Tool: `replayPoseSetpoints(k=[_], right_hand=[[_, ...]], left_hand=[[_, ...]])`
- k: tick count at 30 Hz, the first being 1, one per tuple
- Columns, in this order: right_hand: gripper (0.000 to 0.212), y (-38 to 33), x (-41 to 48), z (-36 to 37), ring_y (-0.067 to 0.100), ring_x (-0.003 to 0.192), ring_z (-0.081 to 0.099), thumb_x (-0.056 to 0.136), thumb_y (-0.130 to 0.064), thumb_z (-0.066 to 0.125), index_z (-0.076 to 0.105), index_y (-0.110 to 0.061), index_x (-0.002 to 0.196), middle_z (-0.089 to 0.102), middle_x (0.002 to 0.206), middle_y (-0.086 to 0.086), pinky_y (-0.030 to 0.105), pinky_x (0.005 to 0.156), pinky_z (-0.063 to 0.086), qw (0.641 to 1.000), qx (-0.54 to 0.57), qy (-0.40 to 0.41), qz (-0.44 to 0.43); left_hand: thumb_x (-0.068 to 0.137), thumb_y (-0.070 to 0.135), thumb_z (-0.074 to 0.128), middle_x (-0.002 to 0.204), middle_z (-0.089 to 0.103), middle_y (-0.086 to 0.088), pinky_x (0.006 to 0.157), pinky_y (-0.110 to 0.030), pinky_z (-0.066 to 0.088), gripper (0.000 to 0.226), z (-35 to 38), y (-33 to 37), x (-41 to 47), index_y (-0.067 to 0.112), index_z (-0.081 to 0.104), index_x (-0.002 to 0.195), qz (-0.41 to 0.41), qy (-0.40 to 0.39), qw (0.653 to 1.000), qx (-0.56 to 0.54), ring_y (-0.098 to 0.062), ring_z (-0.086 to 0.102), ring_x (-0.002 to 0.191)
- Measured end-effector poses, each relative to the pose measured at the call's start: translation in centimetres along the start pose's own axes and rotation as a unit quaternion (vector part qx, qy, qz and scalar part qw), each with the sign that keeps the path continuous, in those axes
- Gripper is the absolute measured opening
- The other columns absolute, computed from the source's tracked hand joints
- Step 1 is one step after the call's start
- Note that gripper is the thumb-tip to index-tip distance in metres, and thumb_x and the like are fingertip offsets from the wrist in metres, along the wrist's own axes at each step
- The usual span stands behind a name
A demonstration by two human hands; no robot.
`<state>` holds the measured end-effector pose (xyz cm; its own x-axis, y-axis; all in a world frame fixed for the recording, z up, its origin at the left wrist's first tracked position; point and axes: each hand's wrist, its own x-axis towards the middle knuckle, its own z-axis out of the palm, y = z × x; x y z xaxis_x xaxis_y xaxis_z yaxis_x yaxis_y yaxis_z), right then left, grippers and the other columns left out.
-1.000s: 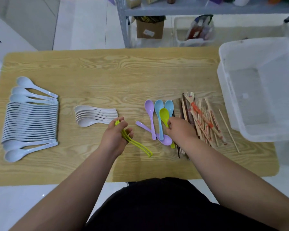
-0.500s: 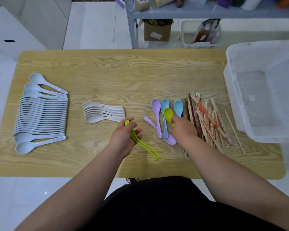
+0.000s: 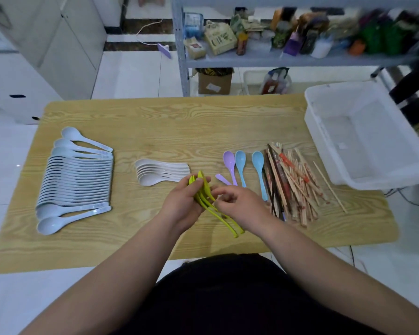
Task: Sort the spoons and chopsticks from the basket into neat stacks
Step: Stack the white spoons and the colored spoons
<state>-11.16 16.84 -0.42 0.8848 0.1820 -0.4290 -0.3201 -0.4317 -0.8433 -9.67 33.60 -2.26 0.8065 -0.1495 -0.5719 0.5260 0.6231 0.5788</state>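
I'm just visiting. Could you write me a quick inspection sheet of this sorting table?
Surface: wood-grain tabletop, no spills seen.
Job's things: row of pale blue plastic spoons at left; stack of white plastic spoons; loose purple and blue spoons; heap of wooden chopsticks; white plastic basket, looks empty.
Clutter: nothing seen.
Hands: left hand grips lime-green plastic spoons; right hand pinches them too.
Cables: white cable on the far floor; dark cables beyond the table's right edge.
Surroundings: grey metal shelf crowded with packages; cardboard box beneath; white cabinets at left.
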Motion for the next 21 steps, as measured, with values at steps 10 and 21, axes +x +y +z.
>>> replayPoseSetpoints(k=[10,21], right_hand=[[0.018,-0.7,-1.7,3.3,0.030,0.082,0.076,0.094,-0.016,0.069,0.052,-0.010,0.095,0.070,0.081,0.003,0.038,0.068,0.061,0.978,0.178,-0.083,0.071],[0.033,1.9,0.3,0.7,0.005,0.046,0.028,0.103,-0.038,0.048,0.064,-0.011,0.112,0.043,0.066,-0.005,0.018,0.045,0.032,0.888,0.301,-0.243,0.248]], left_hand=[[0.093,-0.003,0.060,0.075,0.059,-0.007,0.059,-0.033,0.055,0.024,-0.6,1.5,-1.9,0.013,0.056,0.111,0.019,0.031,0.999,0.005,-0.020,0.061,0.063],[0.088,-0.009,0.045,0.077,0.063,-0.004,0.077,-0.045,0.058,0.029,-1.3,1.2,0.5,0.019,0.052,0.092,-0.030,0.075,0.996,-0.027,-0.022,0.065,0.073]])
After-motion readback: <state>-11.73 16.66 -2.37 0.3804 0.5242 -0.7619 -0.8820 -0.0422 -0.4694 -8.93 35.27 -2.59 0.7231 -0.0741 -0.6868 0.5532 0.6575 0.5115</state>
